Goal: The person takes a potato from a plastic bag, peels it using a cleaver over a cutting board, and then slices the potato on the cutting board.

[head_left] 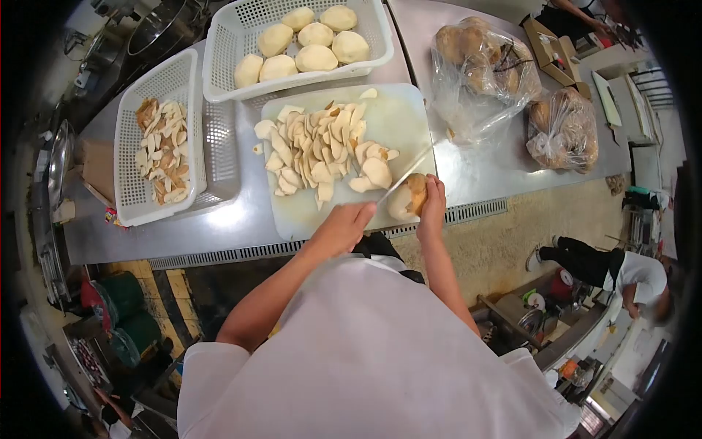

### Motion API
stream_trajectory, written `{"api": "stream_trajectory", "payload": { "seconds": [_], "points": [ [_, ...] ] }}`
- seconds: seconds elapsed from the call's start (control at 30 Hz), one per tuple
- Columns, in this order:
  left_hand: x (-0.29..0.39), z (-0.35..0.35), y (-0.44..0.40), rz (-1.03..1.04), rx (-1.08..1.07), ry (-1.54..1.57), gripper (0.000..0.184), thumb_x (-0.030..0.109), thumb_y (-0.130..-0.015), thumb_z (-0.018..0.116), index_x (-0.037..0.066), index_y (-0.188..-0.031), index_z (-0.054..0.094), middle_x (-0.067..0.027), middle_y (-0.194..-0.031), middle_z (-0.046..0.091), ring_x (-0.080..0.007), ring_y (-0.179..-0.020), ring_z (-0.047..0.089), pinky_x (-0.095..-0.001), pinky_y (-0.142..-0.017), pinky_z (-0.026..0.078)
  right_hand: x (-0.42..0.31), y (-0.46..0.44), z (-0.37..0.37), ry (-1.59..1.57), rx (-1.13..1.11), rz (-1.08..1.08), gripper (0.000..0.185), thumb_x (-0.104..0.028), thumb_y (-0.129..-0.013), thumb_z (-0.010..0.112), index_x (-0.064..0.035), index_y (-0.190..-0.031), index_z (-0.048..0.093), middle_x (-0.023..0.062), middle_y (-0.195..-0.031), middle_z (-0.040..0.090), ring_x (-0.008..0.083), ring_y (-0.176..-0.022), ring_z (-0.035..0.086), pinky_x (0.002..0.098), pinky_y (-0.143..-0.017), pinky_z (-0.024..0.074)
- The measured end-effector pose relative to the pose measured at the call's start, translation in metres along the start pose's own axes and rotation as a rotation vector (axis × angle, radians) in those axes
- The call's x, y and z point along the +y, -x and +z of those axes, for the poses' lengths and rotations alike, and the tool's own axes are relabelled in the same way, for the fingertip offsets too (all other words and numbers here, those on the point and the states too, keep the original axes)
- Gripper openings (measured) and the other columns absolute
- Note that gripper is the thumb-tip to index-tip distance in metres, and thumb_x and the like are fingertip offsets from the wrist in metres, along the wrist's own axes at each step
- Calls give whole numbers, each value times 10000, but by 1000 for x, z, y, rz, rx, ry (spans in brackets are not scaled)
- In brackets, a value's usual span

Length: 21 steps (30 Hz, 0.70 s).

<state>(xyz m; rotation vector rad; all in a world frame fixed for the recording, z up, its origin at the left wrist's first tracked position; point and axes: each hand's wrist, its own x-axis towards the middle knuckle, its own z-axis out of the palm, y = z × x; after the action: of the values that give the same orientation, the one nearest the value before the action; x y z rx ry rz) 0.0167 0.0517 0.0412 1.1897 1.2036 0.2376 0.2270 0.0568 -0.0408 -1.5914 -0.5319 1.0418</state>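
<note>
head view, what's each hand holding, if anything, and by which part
Left hand: a knife, by the handle end, hidden in the grip. Right hand: a part-peeled root vegetable, by its right side.

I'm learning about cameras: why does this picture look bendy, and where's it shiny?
Head view: probably a very wide lens, bending things near the edges, with black corners; head view again: white glare on the metal table, beside the basket of peelings.
</note>
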Motion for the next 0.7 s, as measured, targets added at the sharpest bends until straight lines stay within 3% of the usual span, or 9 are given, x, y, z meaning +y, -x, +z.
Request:
{"api": "stream_trajectory", "payload": {
  "seconds": [0.07, 0.13, 0.27, 0.33, 0.43, 0.5, 0.6, 0.67, 0.7],
  "points": [
    [-18, 0, 26, 407, 197, -195, 419, 344, -1104, 448, -24, -1012, 624, -203, -639, 605, -401, -522, 580, -447, -587, 507, 1, 2, 0, -28, 18, 99, 410, -313, -1081, 473, 30, -1274, 591, 130, -1181, 635, 202, -1070, 587, 321, -966, 467],
    [-7, -7, 70, 343, 184, -217, 366, 317, -1096, 460, 7, -1156, 645, -239, -722, 638, -473, -639, 605, -483, -674, 516, 24, -9, -8, 34, 27, 45, 425, -316, -1079, 462, 31, -1287, 592, 138, -1188, 641, 212, -1082, 600, 328, -972, 475],
    [20, -20, 119, 158, 24, -307, 359, 288, -1091, 462, 4, -1247, 615, -255, -758, 653, -469, -671, 632, -501, -683, 520, 49, -16, -12, 13, 37, 53, 382, -280, -1080, 457, -10, -1317, 587, 99, -1213, 656, 199, -1092, 636, 323, -927, 515],
    [20, -17, 123, 103, 29, -359, 354, 264, -1088, 459, 2, -1284, 593, -268, -781, 660, -468, -690, 640, -519, -686, 508, 52, -10, -5, -8, 72, 13, 465, -332, -1071, 403, 29, -1277, 612, 179, -1218, 661, 299, -1083, 653, 411, -927, 506],
    [5, -2, 94, 146, 81, -361, 349, 268, -1086, 470, -11, -1253, 599, -272, -775, 657, -473, -689, 638, -522, -675, 503, 51, -6, -5, 201, 92, -107, 468, -331, -1074, 384, 24, -1288, 604, 211, -1208, 663, 337, -1071, 649, 424, -929, 496],
    [-12, 9, 48, 277, 116, -247, 421, 324, -1105, 441, -4, -1323, 590, -311, -966, 669, -514, -866, 631, -489, -822, 510, 46, -6, -3, 268, 133, -178, 469, -328, -1076, 373, 15, -1299, 602, 226, -1176, 669, 356, -1051, 647, 417, -936, 492],
    [4, 12, -6, 252, 114, -222, 420, 334, -1111, 433, -16, -1244, 623, -252, -835, 666, -430, -757, 664, -465, -754, 521, 19, 10, 4, 307, 105, -110, 463, -310, -1076, 367, 26, -1282, 609, 219, -1160, 672, 346, -1073, 633, 407, -958, 476],
    [33, 1, -13, -181, -72, -142, 430, 328, -1117, 415, -29, -1210, 637, -168, -731, 601, -271, -682, 659, -408, -675, 516, 22, 6, 2, 274, 104, -107, 462, -305, -1075, 366, 32, -1276, 611, 219, -1164, 671, 348, -1080, 629, 409, -958, 474],
    [20, -3, -11, -66, -94, -181, 420, 309, -1115, 411, -21, -1246, 636, -109, -647, 506, -158, -616, 603, -355, -611, 494, 26, 3, 4, 227, 118, -92, 462, -300, -1074, 366, 38, -1270, 612, 218, -1167, 670, 350, -1087, 626, 411, -959, 473]
  ]
}}
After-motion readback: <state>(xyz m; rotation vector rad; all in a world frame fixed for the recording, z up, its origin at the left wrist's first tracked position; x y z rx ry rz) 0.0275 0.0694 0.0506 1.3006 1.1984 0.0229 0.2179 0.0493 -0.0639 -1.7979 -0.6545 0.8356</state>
